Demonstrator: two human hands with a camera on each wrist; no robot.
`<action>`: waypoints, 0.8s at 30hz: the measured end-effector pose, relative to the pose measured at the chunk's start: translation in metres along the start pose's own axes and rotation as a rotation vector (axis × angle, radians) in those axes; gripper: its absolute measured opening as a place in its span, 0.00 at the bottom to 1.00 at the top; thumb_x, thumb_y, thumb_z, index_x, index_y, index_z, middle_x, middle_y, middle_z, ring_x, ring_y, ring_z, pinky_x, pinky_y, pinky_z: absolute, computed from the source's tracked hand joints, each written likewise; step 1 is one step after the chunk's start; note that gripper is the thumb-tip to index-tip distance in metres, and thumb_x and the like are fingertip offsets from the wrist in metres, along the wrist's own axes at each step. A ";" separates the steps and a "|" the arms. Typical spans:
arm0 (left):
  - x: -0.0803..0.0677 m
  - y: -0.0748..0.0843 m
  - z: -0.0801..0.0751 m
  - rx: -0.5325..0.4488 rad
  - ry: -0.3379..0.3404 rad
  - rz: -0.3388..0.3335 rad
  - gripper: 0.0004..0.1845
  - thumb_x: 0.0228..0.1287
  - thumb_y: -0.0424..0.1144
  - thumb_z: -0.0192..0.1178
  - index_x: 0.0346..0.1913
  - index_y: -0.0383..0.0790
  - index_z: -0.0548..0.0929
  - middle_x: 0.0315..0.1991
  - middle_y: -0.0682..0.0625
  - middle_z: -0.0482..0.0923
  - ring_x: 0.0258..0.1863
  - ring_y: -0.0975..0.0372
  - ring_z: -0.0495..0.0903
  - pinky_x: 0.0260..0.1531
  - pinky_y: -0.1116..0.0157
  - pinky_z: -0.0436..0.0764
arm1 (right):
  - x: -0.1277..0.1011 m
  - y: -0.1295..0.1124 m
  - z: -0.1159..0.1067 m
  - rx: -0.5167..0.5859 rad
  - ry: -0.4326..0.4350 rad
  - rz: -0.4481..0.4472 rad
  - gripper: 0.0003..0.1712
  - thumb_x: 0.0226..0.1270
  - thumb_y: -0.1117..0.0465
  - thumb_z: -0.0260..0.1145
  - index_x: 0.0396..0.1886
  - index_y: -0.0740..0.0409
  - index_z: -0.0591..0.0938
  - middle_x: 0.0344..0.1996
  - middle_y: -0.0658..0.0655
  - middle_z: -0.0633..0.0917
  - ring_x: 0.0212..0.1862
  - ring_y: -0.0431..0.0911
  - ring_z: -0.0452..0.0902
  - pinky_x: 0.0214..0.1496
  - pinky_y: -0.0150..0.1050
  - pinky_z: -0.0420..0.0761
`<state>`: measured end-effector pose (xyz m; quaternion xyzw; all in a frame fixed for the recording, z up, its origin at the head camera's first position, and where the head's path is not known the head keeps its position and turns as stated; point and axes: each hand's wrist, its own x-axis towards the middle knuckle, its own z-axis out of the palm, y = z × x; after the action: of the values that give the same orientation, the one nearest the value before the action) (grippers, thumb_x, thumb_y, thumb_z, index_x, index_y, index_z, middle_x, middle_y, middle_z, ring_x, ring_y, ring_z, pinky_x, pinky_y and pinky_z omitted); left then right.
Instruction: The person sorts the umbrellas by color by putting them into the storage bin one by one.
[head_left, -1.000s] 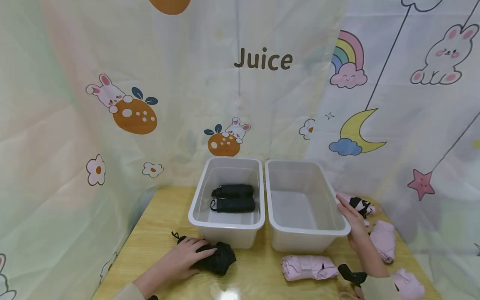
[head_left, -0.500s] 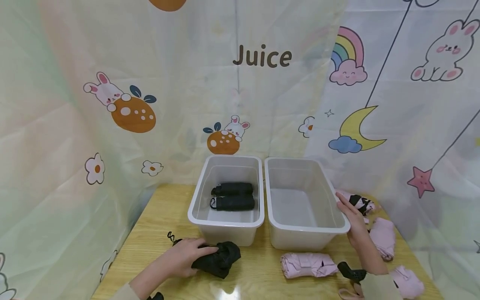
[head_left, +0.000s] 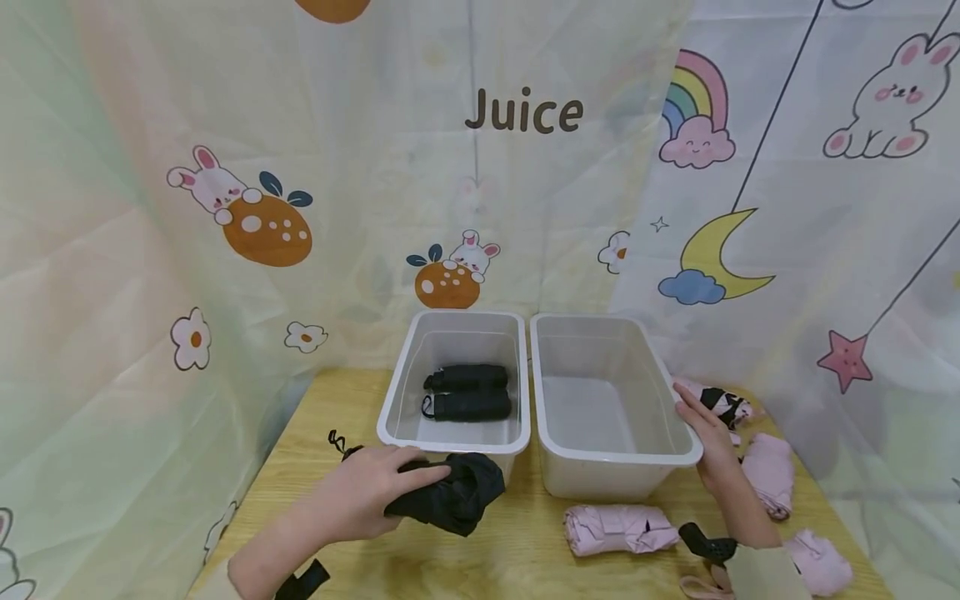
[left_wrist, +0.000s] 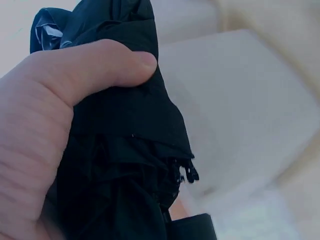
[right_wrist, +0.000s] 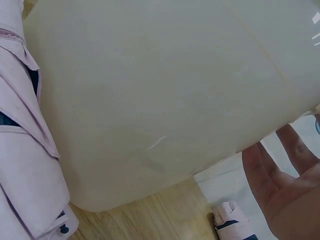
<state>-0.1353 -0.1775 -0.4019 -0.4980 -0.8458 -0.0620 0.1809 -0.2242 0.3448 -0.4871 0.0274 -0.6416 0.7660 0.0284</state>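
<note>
My left hand [head_left: 367,492] grips a loosely folded black umbrella [head_left: 457,496] just in front of the left white bin [head_left: 453,447]. In the left wrist view my thumb lies across the umbrella's black fabric [left_wrist: 120,115]; the other fingers are hidden behind it. Two black folded umbrellas [head_left: 471,406] lie side by side inside that bin. My right hand [head_left: 708,437] rests with extended fingers against the right side of the right white bin [head_left: 618,457]. The right wrist view shows those fingers [right_wrist: 257,170] touching the bin's outer wall.
A rolled pink umbrella [head_left: 618,529] lies before the right bin. More pink bundles, such as one rolled pink umbrella [head_left: 768,475], lie along the right of the wooden table [head_left: 330,408]. A printed curtain [head_left: 360,167] hangs behind the bins.
My left hand has lifted the black umbrella off the table and moved it up and slightly right, toward the left bin. The right hand has stayed on the right bin.
</note>
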 end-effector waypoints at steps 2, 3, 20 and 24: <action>0.007 -0.007 -0.011 -0.002 0.045 0.012 0.45 0.36 0.38 0.78 0.65 0.53 0.75 0.47 0.51 0.76 0.35 0.59 0.78 0.32 0.60 0.80 | 0.000 0.000 0.000 -0.004 -0.003 -0.006 0.29 0.76 0.57 0.55 0.75 0.47 0.64 0.50 0.34 0.80 0.47 0.33 0.77 0.41 0.30 0.79; 0.011 -0.011 -0.016 0.001 0.057 0.016 0.45 0.36 0.38 0.78 0.66 0.53 0.75 0.48 0.50 0.77 0.36 0.58 0.78 0.33 0.59 0.80 | 0.001 0.000 0.000 -0.005 -0.008 -0.007 0.30 0.76 0.57 0.55 0.75 0.47 0.63 0.50 0.34 0.80 0.48 0.34 0.77 0.42 0.31 0.79; 0.071 -0.110 -0.041 -0.185 -0.007 -0.250 0.40 0.44 0.38 0.78 0.65 0.47 0.76 0.52 0.47 0.77 0.47 0.56 0.76 0.47 0.58 0.78 | 0.004 -0.001 -0.004 -0.026 -0.015 0.028 0.32 0.77 0.56 0.55 0.77 0.48 0.58 0.52 0.32 0.76 0.49 0.33 0.76 0.42 0.31 0.79; 0.088 -0.127 -0.032 -0.217 -0.049 -0.322 0.40 0.45 0.37 0.78 0.66 0.48 0.76 0.56 0.46 0.77 0.51 0.54 0.75 0.51 0.55 0.77 | 0.004 -0.002 -0.004 -0.025 -0.022 0.029 0.32 0.77 0.55 0.55 0.77 0.47 0.59 0.51 0.32 0.76 0.49 0.33 0.76 0.42 0.31 0.79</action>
<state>-0.2761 -0.1779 -0.3305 -0.3742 -0.9070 -0.1688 0.0936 -0.2278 0.3491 -0.4860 0.0265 -0.6516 0.7580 0.0106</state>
